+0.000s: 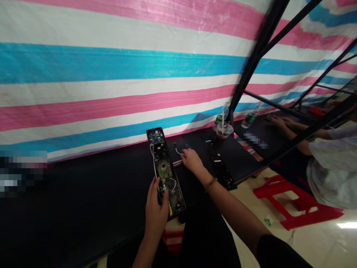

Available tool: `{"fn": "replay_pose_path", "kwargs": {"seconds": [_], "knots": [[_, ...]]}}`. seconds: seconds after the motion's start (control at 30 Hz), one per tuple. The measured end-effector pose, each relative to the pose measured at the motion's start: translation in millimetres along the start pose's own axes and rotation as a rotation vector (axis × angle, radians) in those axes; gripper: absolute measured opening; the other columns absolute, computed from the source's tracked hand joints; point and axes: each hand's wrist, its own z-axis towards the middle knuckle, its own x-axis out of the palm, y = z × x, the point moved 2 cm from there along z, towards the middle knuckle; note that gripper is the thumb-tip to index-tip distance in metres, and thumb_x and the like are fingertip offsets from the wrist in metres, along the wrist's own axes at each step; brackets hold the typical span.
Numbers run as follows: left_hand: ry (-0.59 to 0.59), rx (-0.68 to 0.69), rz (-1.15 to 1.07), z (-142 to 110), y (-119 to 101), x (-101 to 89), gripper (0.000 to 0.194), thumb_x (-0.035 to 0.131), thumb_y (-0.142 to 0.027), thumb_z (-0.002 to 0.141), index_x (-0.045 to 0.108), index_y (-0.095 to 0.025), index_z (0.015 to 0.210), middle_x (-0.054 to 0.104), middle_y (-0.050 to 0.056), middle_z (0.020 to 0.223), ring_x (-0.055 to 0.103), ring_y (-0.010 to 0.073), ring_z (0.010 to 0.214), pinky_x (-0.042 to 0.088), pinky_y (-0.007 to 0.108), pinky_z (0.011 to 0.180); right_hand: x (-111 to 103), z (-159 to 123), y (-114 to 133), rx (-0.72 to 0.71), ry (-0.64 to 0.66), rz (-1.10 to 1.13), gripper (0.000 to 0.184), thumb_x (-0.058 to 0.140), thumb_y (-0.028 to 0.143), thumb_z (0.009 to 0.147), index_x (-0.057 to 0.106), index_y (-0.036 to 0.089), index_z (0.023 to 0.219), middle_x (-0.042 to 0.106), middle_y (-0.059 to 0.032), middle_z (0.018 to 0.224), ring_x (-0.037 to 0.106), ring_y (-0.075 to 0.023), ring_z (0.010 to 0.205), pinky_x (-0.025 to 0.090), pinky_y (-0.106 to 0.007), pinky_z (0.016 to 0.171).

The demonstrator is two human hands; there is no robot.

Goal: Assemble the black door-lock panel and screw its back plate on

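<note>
My left hand (156, 208) grips the near end of a long black opened device panel (165, 172), whose green circuit boards and white wires show. The panel lies on the black table (83, 193), pointing away from me. My right hand (192, 160) reaches past the panel to its right, fingers curled down on small parts and a wire (178, 150) on the table; what it pinches is too small to name. A beaded bracelet (211, 184) circles my right wrist.
A lidded drink cup with a straw (223, 131) and green-labelled bottles (251, 118) stand at the table's far right. Another black panel (221, 169) lies right of my arm. A striped tarp backs the table. A co-worker's hands (279, 121) work at the adjoining table; a red stool (292, 203) stands below.
</note>
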Motion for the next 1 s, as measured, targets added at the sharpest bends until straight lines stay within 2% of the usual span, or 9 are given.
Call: {"fn": "replay_pose_path", "kwargs": {"seconds": [0.1,0.23,0.37,0.5,0.63,0.73,0.87,1.0], "knots": [[-0.002,-0.016,-0.008,0,4,-0.6,0.050,0.052,-0.037,0.096,0.048,-0.023,0.145,0.049,0.013,0.152,0.046,0.0282,0.141,0.038,0.048,0.118,-3,14,4,0.002,0.034,-0.027,0.025,0.061,0.032,0.095,0.063,0.015,0.114,0.068,-0.0147,0.111,0.065,-0.0230,0.104,0.050,-0.033,0.090],[-0.001,-0.045,-0.020,-2,5,0.9,0.055,0.053,-0.039,0.096,0.044,-0.021,0.147,0.050,0.015,0.151,0.048,0.0290,0.140,0.039,0.048,0.117,1,39,22,-0.020,0.064,-0.051,0.027,0.061,0.035,0.096,0.064,0.014,0.111,0.067,-0.0171,0.114,0.066,-0.0246,0.106,0.050,-0.033,0.091],[0.000,-0.125,-0.081,-5,8,0.2,0.066,0.054,-0.041,0.096,0.032,-0.020,0.154,0.051,0.016,0.150,0.054,0.0290,0.135,0.043,0.048,0.113,9,64,44,-0.021,0.083,-0.028,0.021,0.058,0.024,0.096,0.067,0.010,0.109,0.070,-0.0197,0.109,0.069,-0.0243,0.099,0.050,-0.031,0.086],[0.012,-0.145,-0.077,-6,5,-3.4,0.062,0.054,-0.041,0.096,0.038,-0.020,0.152,0.054,0.015,0.148,0.058,0.0290,0.131,0.046,0.046,0.111,-3,79,57,-0.052,0.040,0.022,0.024,0.046,0.013,0.098,0.070,0.008,0.104,0.072,-0.0185,0.104,0.068,-0.0213,0.097,0.048,-0.029,0.086],[-0.008,-0.082,-0.064,-5,4,-4.5,0.053,0.052,-0.038,0.097,0.046,-0.020,0.147,0.054,0.014,0.149,0.052,0.0280,0.137,0.041,0.046,0.115,-34,78,66,-0.181,-0.064,0.052,0.032,0.038,0.020,0.103,0.065,0.014,0.119,0.068,-0.0120,0.112,0.062,-0.0177,0.106,0.045,-0.027,0.093],[0.000,-0.051,-0.050,-4,7,-2.5,0.047,0.053,-0.037,0.096,0.055,-0.022,0.140,0.051,0.013,0.152,0.049,0.0278,0.140,0.040,0.045,0.117,-49,69,73,-0.285,-0.061,0.032,0.029,0.041,0.023,0.103,0.068,0.017,0.115,0.066,-0.0093,0.107,0.063,-0.0168,0.099,0.046,-0.026,0.090],[0.010,-0.047,-0.044,-3,10,-0.4,0.048,0.055,-0.038,0.095,0.056,-0.021,0.140,0.051,0.013,0.152,0.049,0.0281,0.140,0.041,0.046,0.116,-48,58,84,-0.332,0.001,-0.048,0.027,0.044,0.017,0.101,0.070,0.014,0.104,0.065,-0.0135,0.106,0.067,-0.0188,0.086,0.051,-0.029,0.082],[0.009,-0.041,-0.053,-4,10,0.3,0.051,0.055,-0.037,0.095,0.053,-0.020,0.143,0.053,0.013,0.150,0.050,0.0277,0.139,0.040,0.046,0.116,-44,55,97,-0.351,0.053,-0.119,0.026,0.044,0.015,0.100,0.070,0.011,0.102,0.065,-0.0171,0.110,0.069,-0.0219,0.089,0.054,-0.031,0.083]]}}
